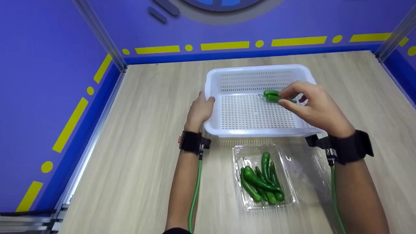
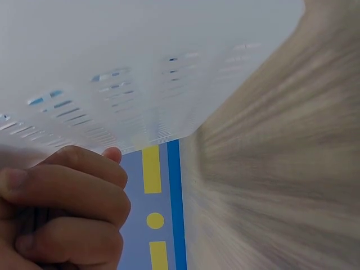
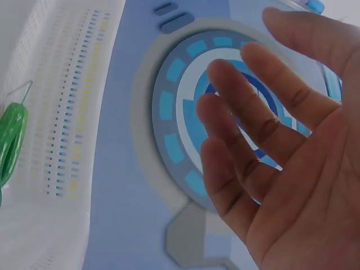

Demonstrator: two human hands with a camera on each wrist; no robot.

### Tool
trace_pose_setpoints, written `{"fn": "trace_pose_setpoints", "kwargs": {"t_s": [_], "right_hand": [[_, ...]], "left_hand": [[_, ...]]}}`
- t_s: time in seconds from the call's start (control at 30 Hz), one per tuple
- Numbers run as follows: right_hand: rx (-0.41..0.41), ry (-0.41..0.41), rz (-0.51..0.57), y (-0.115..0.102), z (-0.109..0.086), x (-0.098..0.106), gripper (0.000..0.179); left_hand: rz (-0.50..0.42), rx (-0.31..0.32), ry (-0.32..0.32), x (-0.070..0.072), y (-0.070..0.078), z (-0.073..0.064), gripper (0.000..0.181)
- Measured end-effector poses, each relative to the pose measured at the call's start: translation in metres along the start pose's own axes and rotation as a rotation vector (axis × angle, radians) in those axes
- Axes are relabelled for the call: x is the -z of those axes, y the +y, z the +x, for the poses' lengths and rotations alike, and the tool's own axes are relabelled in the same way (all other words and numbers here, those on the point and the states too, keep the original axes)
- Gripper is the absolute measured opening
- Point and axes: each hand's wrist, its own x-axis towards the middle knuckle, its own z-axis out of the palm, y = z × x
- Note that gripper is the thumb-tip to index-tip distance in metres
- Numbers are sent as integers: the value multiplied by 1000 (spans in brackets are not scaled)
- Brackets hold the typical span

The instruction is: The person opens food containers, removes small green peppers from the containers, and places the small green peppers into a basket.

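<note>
A white plastic basket [image 1: 256, 133] with slotted walls stands on the table. At its left rim, my left hand [image 1: 200, 110] grips the edge; the left wrist view shows this hand's curled fingers [image 2: 84, 185] beside the outer wall. Over the basket's right part hovers my right hand [image 1: 312, 102], holding nothing, its fingers bent loosely in the right wrist view. Green chili peppers [image 1: 272, 97] lie on the basket floor just beneath its fingertips, partly hidden by them. Nearer me, several more green chili peppers [image 1: 263, 182] lie in a clear plastic box [image 1: 238, 191].
The box's transparent lid [image 1: 307, 175] lies folded out to the right, below my right wrist. Blue-purple panels [image 1: 227, 32] with yellow marks border the wooden table [image 1: 146, 130] at the back and sides. Green cables [image 1: 195, 195] run along both forearms.
</note>
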Motion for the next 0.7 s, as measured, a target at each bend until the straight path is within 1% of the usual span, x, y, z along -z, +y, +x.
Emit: {"fn": "trace_pose_setpoints", "kwargs": {"t_s": [0.17, 0.27, 0.33, 0.4, 0.57, 0.63, 0.7], "right_hand": [[101, -9, -7, -12, -8, 0, 15], [151, -65, -6, -20, -14, -2, 17], [179, -140, -3, -24, -16, -6, 18], [190, -234, 2, -29, -18, -11, 18], [147, -473, 3, -43, -19, -23, 23], [121, -548, -5, -49, -20, -28, 26], [99, -600, -17, -54, -22, -32, 29]], "left_hand": [[-3, 10, 4, -2, 0, 1, 49], [-5, 14, -8, -2, 1, 1, 50], [-9, 15, -13, -1, 1, 1, 51], [-15, 14, -12, -1, 0, 2, 52], [-58, 1, -14, 0, 0, 2, 52], [-74, -2, -19, 0, 0, 1, 52], [-88, -4, -22, 0, -1, 1, 52]]}}
